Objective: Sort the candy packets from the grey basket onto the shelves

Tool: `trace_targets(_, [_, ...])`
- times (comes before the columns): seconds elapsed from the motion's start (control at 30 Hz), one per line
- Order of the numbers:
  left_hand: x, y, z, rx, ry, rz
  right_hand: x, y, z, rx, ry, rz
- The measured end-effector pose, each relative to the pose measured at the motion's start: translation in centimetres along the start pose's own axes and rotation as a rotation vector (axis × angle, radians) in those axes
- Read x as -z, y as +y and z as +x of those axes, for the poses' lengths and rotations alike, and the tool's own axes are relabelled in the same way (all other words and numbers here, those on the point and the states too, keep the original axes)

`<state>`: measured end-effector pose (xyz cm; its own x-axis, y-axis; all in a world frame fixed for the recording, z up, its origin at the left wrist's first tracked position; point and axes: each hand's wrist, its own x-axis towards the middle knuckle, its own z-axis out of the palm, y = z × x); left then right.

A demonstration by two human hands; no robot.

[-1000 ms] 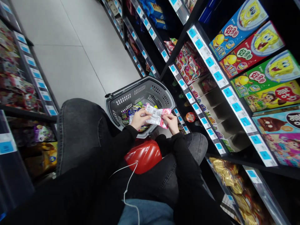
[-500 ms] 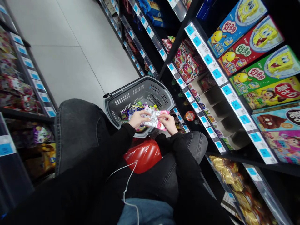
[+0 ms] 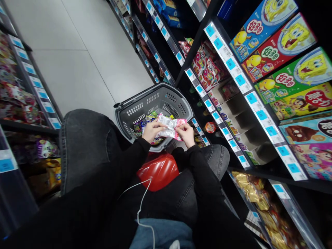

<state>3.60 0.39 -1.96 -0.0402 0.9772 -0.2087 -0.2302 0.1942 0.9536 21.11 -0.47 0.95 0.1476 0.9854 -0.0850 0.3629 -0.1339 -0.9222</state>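
Observation:
I crouch in a shop aisle, knees in dark jeans. Both hands hold a small stack of pink and white snack packets (image 3: 169, 127) above a grey shopping basket (image 3: 155, 100). My left hand (image 3: 151, 130) grips the packets' left end, fingers curled over them. My right hand (image 3: 184, 134) pinches their right end. The basket stands on the floor ahead of my knees and holds several colourful sweet packets (image 3: 141, 126).
Black shelves on the right carry cartoon snack boxes (image 3: 285, 58), red-and-white packets (image 3: 206, 71) and blue price tags. Gold-wrapped sweets (image 3: 252, 197) lie on the lowest shelf. Another shelf of snacks (image 3: 20, 100) lines the left. A red glossy object (image 3: 158, 171) sits in my lap with a white cable.
The hands and packets stay over the basket, shifting only slightly; the right-hand fingers rework their pinch on the packets' end. The view has tilted a little.

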Motion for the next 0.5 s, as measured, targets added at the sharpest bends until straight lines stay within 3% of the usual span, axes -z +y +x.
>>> trace_targets(0.1, [-0.1, 0.0, -0.1, -0.078, -0.024, 0.155, -0.2, 0.0, -0.1, -0.020, 0.045, -0.054])
trace_targets(0.17, [-0.1, -0.2, 0.0, -0.070, 0.033, 0.198, -0.4, 0.1, -0.2, -0.007, 0.053, -0.064])
trace_targets(0.3, [-0.1, -0.6, 0.4, -0.014, 0.133, 0.047, -0.7, 0.7, 0.0, -0.005, 0.077, 0.061])
trace_targets(0.5, [-0.1, -0.3, 0.4, 0.110, 0.006, -0.075, -0.7, 1.6, 0.3, -0.178, -0.064, 0.294])
